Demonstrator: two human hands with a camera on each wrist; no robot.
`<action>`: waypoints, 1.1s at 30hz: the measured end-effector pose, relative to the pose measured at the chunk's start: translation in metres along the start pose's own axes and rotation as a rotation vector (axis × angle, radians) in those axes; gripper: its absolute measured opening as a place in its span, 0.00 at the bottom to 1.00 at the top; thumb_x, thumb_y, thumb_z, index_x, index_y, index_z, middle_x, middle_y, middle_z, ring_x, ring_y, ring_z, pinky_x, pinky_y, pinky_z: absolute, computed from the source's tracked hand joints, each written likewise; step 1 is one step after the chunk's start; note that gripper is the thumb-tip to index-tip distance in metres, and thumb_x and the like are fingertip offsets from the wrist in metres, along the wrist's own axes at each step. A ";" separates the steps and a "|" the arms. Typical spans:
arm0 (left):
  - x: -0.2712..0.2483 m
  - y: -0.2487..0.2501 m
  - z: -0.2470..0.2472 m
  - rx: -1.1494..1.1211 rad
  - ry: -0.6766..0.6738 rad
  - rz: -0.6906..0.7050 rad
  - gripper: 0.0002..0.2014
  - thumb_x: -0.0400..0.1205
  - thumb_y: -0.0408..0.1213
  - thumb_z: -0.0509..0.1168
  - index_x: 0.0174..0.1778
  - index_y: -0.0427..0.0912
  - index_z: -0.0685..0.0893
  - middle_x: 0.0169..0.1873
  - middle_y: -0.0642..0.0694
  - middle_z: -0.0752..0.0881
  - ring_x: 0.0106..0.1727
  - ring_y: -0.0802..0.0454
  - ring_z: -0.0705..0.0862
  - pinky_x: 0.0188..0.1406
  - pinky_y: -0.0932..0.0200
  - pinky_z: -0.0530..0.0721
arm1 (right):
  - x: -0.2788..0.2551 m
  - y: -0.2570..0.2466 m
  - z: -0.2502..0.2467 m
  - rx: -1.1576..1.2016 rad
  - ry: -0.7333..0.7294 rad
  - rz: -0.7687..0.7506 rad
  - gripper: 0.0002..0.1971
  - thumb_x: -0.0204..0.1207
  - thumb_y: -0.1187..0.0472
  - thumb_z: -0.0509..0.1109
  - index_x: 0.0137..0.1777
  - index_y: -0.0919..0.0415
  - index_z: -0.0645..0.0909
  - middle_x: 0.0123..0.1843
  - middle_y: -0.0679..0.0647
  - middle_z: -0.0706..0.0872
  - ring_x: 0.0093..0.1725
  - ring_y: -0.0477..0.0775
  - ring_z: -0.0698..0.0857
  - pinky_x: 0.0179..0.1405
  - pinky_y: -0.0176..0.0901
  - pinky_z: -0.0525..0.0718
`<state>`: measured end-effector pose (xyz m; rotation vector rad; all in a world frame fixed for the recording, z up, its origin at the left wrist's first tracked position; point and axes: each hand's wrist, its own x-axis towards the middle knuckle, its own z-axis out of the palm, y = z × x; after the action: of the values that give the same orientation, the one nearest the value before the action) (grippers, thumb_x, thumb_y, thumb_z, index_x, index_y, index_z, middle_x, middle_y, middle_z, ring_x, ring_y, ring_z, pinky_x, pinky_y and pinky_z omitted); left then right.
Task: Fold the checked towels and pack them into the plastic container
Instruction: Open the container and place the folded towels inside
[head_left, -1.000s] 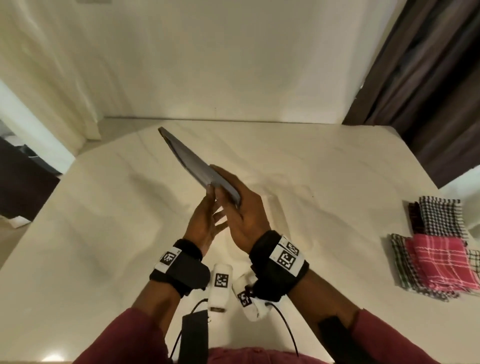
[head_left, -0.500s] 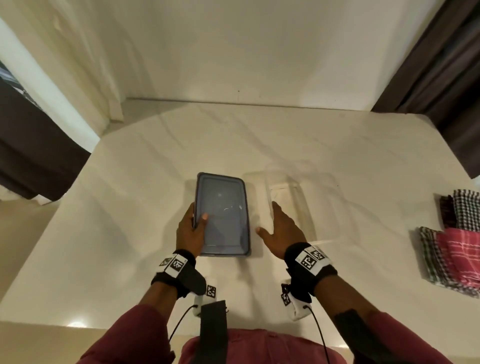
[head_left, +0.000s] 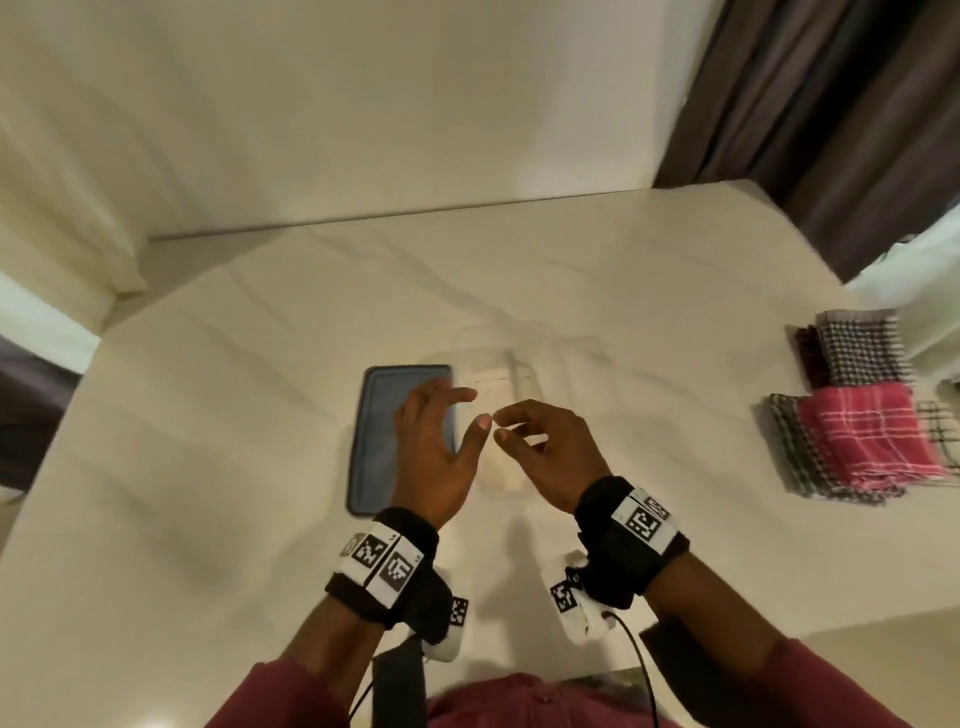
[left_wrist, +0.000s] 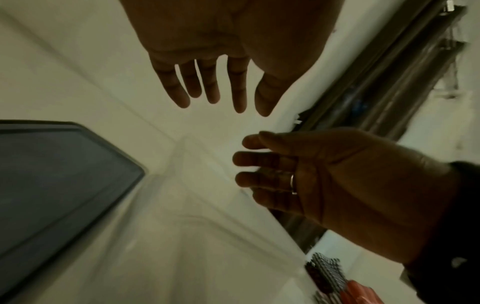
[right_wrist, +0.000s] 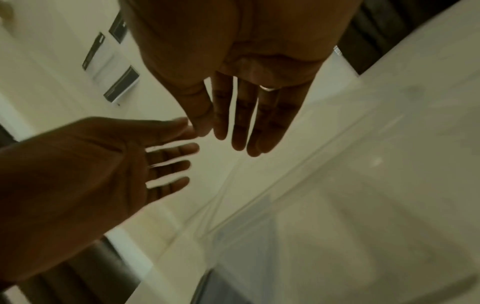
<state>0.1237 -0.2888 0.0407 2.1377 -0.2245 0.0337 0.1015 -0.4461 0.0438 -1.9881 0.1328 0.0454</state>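
Note:
A clear plastic container (head_left: 566, 358) stands open on the pale table, with its grey-blue lid (head_left: 382, 421) lying flat just to its left. My left hand (head_left: 457, 415) hovers over the lid's right edge and the container, fingers straight, holding nothing. My right hand (head_left: 519, 431) hovers over the container beside it, fingers relaxed and empty; its fingertips nearly meet the left thumb. Folded checked towels (head_left: 872, 447), pink on top of black-and-white ones, lie at the table's right edge. The left wrist view shows the lid (left_wrist: 52, 174) and the container (left_wrist: 194, 205) below both hands.
A second small pile of dark and black-and-white checked cloths (head_left: 857, 353) lies behind the pink one. A dark curtain (head_left: 831, 130) hangs at the back right, and a white wall (head_left: 363, 104) runs behind the table (head_left: 208, 467).
A second ago both hands held the lid up on edge. It was then laid flat left of the container. Both hands have since let go and come together above the container.

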 end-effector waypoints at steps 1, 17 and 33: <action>0.005 0.018 0.011 -0.001 -0.014 0.065 0.15 0.78 0.53 0.63 0.58 0.53 0.80 0.65 0.51 0.76 0.70 0.52 0.70 0.66 0.60 0.67 | -0.002 0.006 -0.022 0.019 0.043 -0.010 0.07 0.77 0.58 0.72 0.53 0.56 0.86 0.50 0.45 0.88 0.46 0.38 0.85 0.40 0.27 0.80; 0.041 0.181 0.329 0.093 -0.768 -0.097 0.38 0.78 0.58 0.65 0.77 0.38 0.64 0.76 0.39 0.68 0.76 0.43 0.67 0.72 0.54 0.65 | -0.050 0.210 -0.372 -0.076 0.929 0.349 0.07 0.76 0.58 0.74 0.45 0.62 0.84 0.40 0.50 0.86 0.39 0.42 0.83 0.41 0.44 0.85; 0.053 0.190 0.400 -0.396 -0.665 -0.624 0.16 0.68 0.32 0.79 0.50 0.44 0.86 0.46 0.43 0.91 0.43 0.47 0.91 0.51 0.47 0.87 | -0.031 0.276 -0.392 0.108 0.549 0.647 0.11 0.67 0.58 0.79 0.47 0.61 0.87 0.40 0.56 0.91 0.36 0.54 0.89 0.40 0.50 0.89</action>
<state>0.1177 -0.7312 -0.0148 1.6750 0.0632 -1.0062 0.0280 -0.9127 -0.0435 -1.7307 1.1026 -0.0906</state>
